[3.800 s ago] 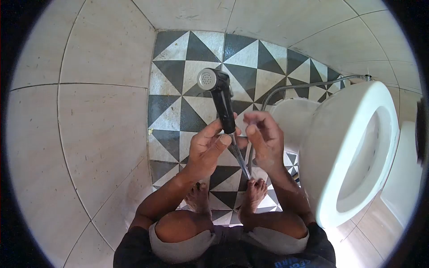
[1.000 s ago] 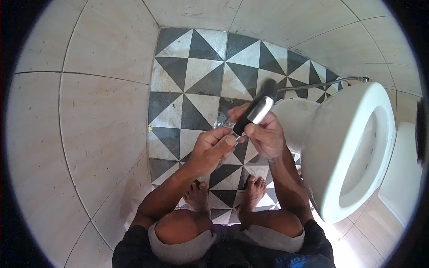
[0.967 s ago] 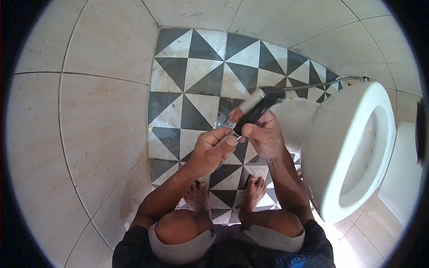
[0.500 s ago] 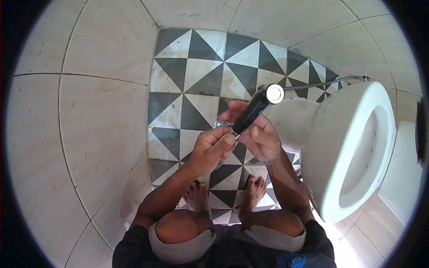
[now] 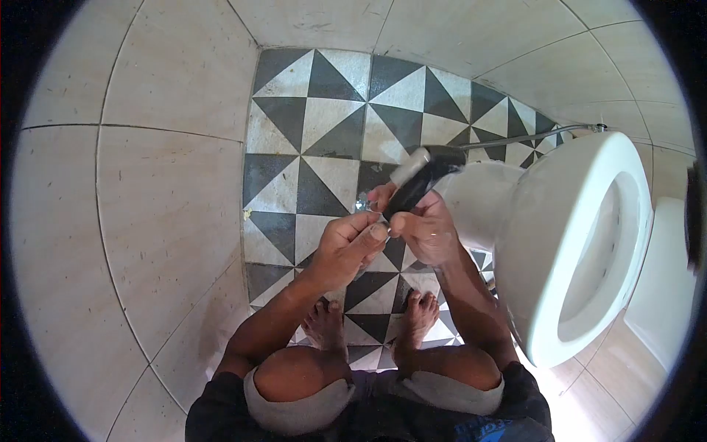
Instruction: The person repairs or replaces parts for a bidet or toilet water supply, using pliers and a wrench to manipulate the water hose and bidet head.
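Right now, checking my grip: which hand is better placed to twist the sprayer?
Right, probably. The right hand wraps the sprayer handle, while the left hand only pinches at its base.

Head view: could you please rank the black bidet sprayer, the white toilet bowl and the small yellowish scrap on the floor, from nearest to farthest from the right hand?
1. The black bidet sprayer: held in the right hand, pointing up and away.
2. The white toilet bowl: close by, on the right.
3. The small yellowish scrap: far left, at the foot of the wall.
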Available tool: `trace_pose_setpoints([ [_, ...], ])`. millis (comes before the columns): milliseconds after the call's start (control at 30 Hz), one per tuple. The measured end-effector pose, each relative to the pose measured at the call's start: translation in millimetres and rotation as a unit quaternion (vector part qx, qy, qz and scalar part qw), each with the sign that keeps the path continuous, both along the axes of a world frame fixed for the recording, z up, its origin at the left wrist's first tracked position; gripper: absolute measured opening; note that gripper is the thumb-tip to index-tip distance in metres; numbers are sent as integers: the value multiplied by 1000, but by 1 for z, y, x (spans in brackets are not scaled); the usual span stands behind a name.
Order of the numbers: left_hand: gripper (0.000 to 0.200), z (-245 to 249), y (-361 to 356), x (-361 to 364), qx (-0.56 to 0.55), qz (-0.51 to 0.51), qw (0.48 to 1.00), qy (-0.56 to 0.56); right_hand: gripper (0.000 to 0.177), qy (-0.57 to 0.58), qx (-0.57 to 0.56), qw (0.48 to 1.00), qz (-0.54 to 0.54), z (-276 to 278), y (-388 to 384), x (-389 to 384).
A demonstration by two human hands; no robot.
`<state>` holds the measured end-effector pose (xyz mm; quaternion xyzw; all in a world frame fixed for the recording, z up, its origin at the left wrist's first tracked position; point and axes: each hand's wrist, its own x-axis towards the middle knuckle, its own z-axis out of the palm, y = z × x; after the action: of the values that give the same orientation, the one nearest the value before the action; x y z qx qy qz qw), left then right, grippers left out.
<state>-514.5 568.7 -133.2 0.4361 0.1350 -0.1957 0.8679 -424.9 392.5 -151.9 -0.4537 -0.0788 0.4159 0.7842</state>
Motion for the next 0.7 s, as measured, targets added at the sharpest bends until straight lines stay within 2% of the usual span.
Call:
trace_pose_setpoints([
  [33,35,2,0,1,0,-1,1000,0,51,0,0,1000,-1,3,2,-2],
  [100,35,6,1,3,-17,13,1000,10,49,61,78,994,-45,16,7,-4],
  [200,37,-1,5,1,-20,-13,1000,6,49,128,59,990,-21,28,3,4],
  [233,37,-2,5,1,-20,-13,1000,7,49,129,58,990,-21,18,-1,4],
  [267,37,-3,4,0,-18,-19,1000,5,48,45,20,999,-5,1,-5,4],
  [333,36,-4,4,0,-15,-27,1000,4,48,-40,-18,999,10,-1,-2,3],
  [400,37,-3,3,0,-10,-7,1000,28,46,65,71,995,-32,11,4,-1],
  [433,37,-3,3,1,-9,-5,1000,28,46,65,72,995,-31,19,7,2],
  [500,35,-3,3,0,-18,2,1000,-14,47,136,104,985,-34,31,11,3],
  [533,35,-5,3,0,-19,2,1000,-14,47,136,104,985,-35,23,8,2],
  [600,35,-8,2,-1,-12,-2,1000,-16,47,44,53,998,0,1,1,1],
  [633,35,-7,2,-1,-12,-3,1000,-15,47,45,53,998,-1,-5,1,-3],
  [700,34,-6,3,1,-36,9,999,-14,45,86,134,987,-15,-13,8,-11],
])
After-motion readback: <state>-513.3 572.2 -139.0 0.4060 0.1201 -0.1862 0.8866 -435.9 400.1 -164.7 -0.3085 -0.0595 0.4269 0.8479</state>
